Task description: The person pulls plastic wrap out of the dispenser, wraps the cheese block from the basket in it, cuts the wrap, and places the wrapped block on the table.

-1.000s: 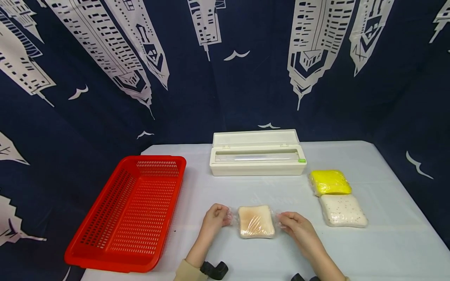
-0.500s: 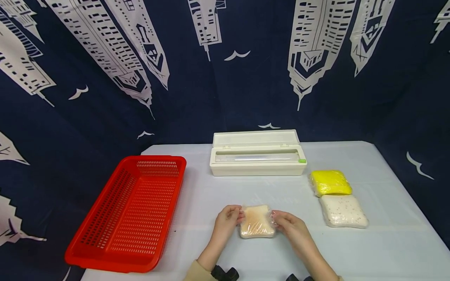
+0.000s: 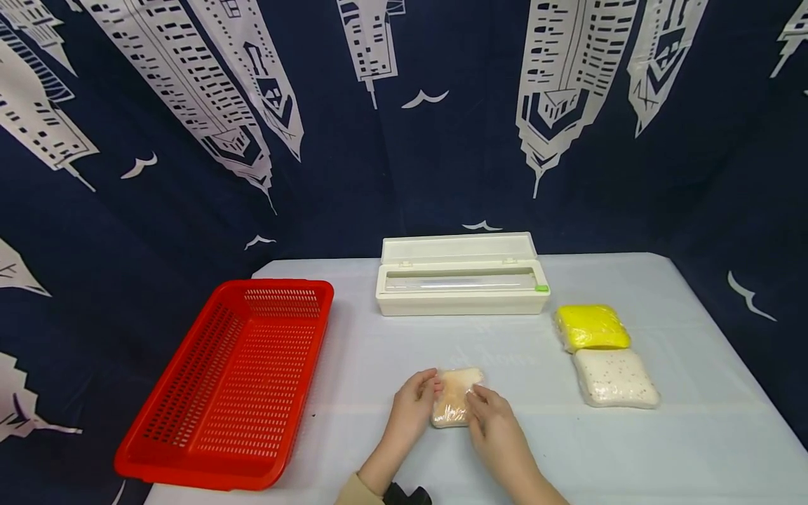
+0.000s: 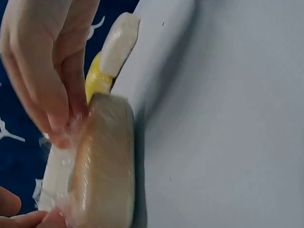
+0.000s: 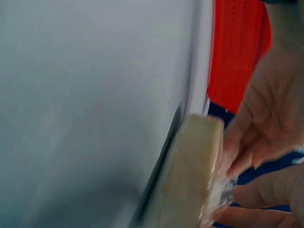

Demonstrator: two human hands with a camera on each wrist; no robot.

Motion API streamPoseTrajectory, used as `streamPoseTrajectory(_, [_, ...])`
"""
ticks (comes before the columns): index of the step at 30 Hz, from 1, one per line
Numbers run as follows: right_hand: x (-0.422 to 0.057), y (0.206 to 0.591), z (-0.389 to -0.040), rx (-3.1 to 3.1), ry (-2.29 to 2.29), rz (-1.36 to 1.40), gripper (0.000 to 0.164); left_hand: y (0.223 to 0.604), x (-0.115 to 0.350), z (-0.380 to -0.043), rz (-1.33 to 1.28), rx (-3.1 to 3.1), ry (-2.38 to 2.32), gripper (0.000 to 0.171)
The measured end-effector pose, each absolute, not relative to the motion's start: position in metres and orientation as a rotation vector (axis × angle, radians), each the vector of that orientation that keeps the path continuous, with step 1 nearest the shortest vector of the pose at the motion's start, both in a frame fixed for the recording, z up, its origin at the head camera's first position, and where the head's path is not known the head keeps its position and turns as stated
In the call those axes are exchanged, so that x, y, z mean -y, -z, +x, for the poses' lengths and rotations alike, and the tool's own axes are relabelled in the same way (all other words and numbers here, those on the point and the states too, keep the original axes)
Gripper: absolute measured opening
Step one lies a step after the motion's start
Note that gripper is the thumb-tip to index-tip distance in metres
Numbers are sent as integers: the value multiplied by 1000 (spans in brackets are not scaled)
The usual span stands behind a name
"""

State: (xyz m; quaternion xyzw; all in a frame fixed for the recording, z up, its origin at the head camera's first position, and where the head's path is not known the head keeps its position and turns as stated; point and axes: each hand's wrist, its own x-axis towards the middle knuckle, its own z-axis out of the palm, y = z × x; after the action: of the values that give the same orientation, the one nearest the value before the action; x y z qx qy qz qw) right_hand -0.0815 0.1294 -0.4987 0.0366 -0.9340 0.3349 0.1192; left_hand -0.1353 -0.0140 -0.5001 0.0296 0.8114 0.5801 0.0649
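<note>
A slice of toast bread (image 3: 453,398) in clear cling film lies flat on the table, mid-front. At its left side is my left hand (image 3: 412,407), whose fingertips pinch the gathered film. My right hand (image 3: 499,428) covers part of the right side and pinches the film over the top face. Seen from the left wrist, the right hand (image 4: 45,61) holds crinkled film (image 4: 76,130) above the bread (image 4: 107,161), while left fingertips show at the lower corner. The right wrist view has the bread (image 5: 192,171) blurred, with the left hand (image 5: 270,111) beyond it.
A red plastic basket (image 3: 287,459) stands at the left. Behind the hands is an open white cling film dispenser (image 3: 463,304). To the right lie a yellow wrapped piece (image 3: 593,327) and a white speckled one (image 3: 615,379). A dark printed cloth (image 3: 442,175) hangs behind.
Both hands have drawn inward, bringing the film ends from out beside the bread onto it. The right hand has moved furthest left over the bread. The bread has stayed about in place.
</note>
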Motion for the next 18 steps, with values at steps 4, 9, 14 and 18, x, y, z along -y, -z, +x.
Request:
streamPoseTrajectory(4, [-118,501,-73,2788,-780,246,41,491,7,-125,211,-2601,-1533,34])
streamPoseTrajectory(9, [-111,504,-69,2911,-529,410,54,483,-2,-116,324,-2634,-1343,40])
streamPoseTrajectory(14, [-106,504,-67,2996,-525,405,62,480,-10,-108,428,-2642,-1115,50])
streamPoseTrajectory(18, [-105,503,-64,3062,-645,339,66,478,-14,-106,483,-2671,-1008,54])
